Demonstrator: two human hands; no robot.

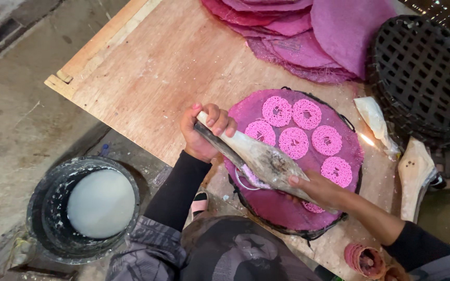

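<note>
My left hand grips the narrow upper end of a whitish, stained cone-shaped bag. My right hand holds its wide lower end. The bag lies slanted over a round black woven tray covered with a pink cloth. Several pink lacy rounds sit on the cloth, mostly in its far half. A pink strand and a metal ring show under the bag near the tray's left rim.
The tray rests on a wooden board. Stacked pink cloth rounds lie at the far side, with black woven baskets to the right. A second cone-shaped bag lies beside them. A bucket of white liquid stands on the floor at left.
</note>
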